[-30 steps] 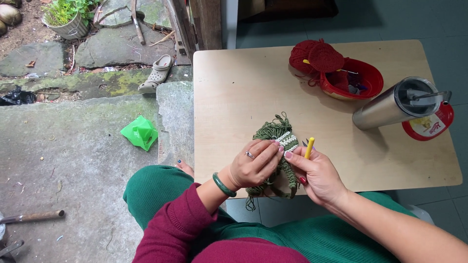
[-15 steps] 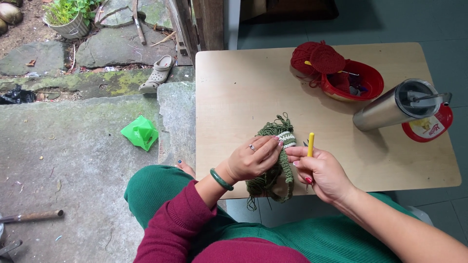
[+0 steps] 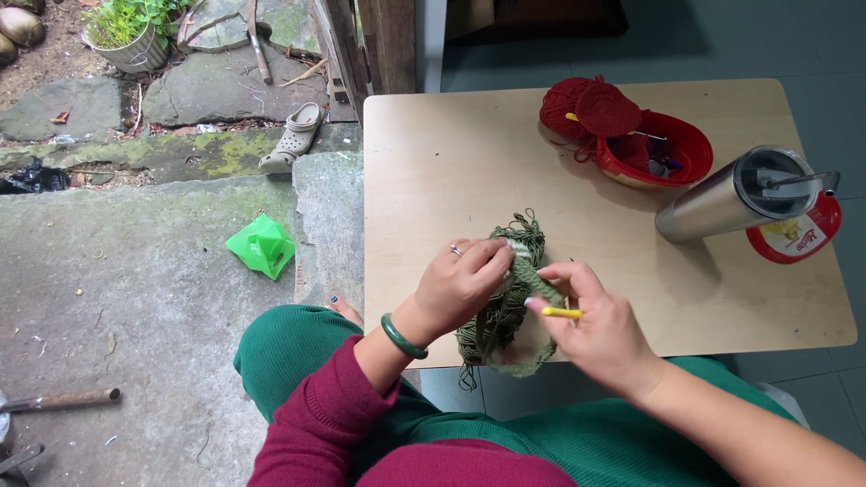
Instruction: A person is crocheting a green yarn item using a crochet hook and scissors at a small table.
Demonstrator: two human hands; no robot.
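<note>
At the near edge of the wooden table (image 3: 451, 153), in the head view, the left hand (image 3: 462, 287) is closed over the top of a green crochet piece (image 3: 502, 334) — soft, light and floppy (it probably stretches if tugged), best pinched near the working stitches. The right hand (image 3: 603, 332) curls around a yellow crochet hook (image 3: 561, 313), fingertips touching the yarn.

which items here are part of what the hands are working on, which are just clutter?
In use:
left hand gripping the green yarn piece
right hand holding the yellow crochet hook

Lying about:
red yarn and red bowl
steel tumbler
red lid
green bag and sandal off the wooden table
</note>
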